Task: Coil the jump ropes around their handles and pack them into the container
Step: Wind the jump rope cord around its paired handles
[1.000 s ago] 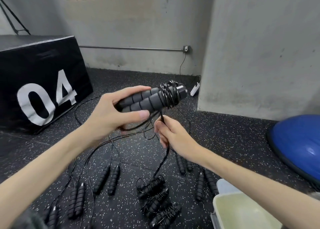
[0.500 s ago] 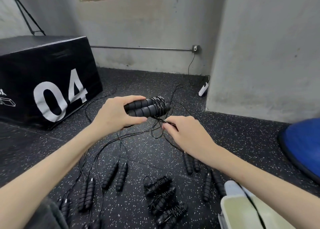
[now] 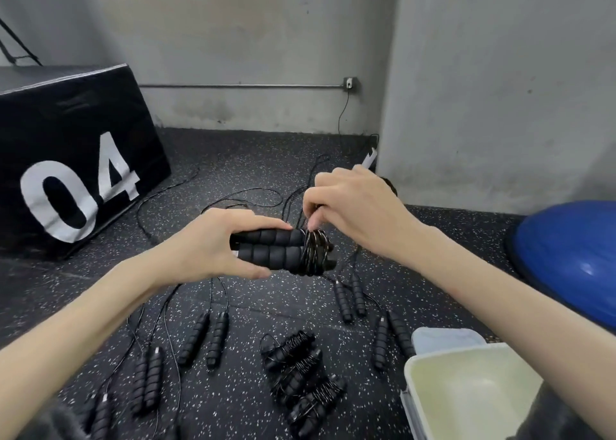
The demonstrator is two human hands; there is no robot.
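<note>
Both hands raised: L hand [image 3: 203, 246] curled gripping, R hand [image 3: 353, 213] fingertips pinching.

You hold a pair of black ribbed foam handles [image 3: 273, 249] side by side, level, with thin black rope [image 3: 313, 251] wound round their right end. Three coiled black bundles [image 3: 300, 376] lie on the floor just left of the pale green plastic container [image 3: 466, 393]. Uncoiled black handle pairs [image 3: 206, 339] lie farther left, two more pairs [image 3: 350, 298] beyond the container.

Lighting: even, soft, moderately dim indoor light; faint shadows. Glare: highlight on blue dome [image 3: 573, 259]. Distortion: wide-angle bending left of dome. Focus: slightly soft overall.
</note>
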